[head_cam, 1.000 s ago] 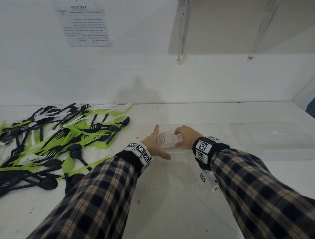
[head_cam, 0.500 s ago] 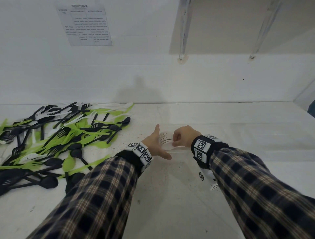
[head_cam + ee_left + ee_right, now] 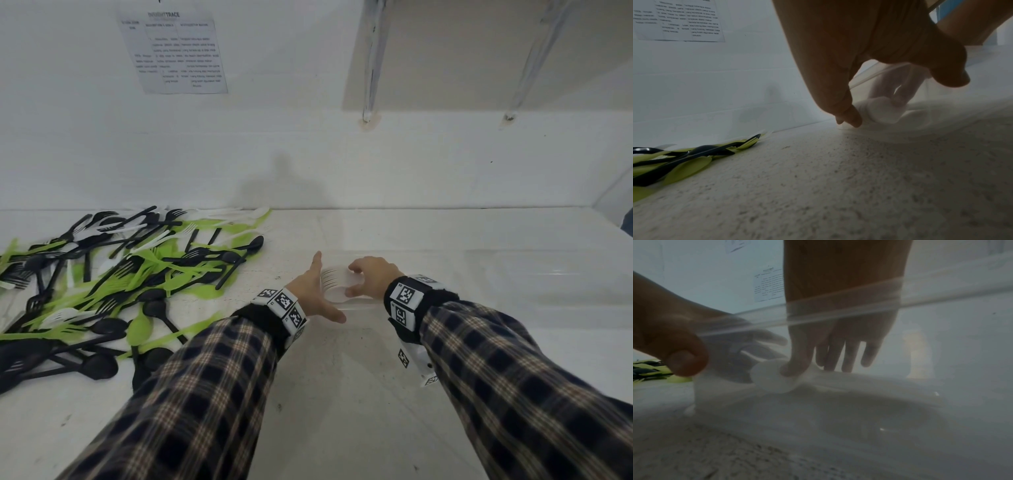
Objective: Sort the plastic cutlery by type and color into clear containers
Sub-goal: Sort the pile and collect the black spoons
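Observation:
A clear container lies along the white table, right of centre. My left hand braces its left end with straight fingers, the thumb along the near wall. My right hand reaches inside, over a small bundle of white cutlery. In the right wrist view the thumb rests on a white spoon bowl while the fingers hang straight behind it, below the container rim. A mixed pile of black, green and white cutlery covers the table's left side.
The back wall runs close behind the container and pile. A printed sheet is stuck to the wall, and shelf brackets hang above. Speckled tabletop lies between my arms.
My right hand has shifted slightly left inside the container, toward the left hand, and its fingers have spread over the white cutlery. The left hand has stayed at the container's end.

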The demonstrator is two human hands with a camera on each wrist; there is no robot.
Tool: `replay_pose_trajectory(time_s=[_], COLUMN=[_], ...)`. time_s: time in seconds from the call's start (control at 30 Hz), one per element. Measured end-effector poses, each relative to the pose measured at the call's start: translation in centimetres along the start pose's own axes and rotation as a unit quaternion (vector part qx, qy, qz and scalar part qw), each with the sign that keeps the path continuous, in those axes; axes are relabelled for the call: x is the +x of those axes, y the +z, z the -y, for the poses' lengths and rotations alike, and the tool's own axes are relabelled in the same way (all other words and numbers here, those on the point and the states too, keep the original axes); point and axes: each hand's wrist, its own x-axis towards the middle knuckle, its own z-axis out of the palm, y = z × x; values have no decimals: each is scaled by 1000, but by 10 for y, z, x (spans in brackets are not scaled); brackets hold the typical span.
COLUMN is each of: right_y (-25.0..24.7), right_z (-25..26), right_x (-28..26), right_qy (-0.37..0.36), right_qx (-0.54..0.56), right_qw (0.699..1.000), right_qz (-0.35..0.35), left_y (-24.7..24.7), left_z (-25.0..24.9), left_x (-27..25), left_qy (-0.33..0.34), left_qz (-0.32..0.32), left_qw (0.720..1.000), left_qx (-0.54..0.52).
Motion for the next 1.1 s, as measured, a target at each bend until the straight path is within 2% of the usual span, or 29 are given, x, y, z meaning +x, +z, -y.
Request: replay_pose_trajectory(time_s=[0.27,1.1], right_y=[-4,-9], right_z=[-2,0], right_x=[-3,-13], right_qy=[-20,-25], right_qx=[-6,-43], right_qw=[1000,999], right_qz=[19,9], left_y=[0,0], left_z=[1,0], left_x=[2,-1], left_qy=[1,-12], left_qz=[4,4], left_qw=[1000,1000], left_qx=[1,-7])
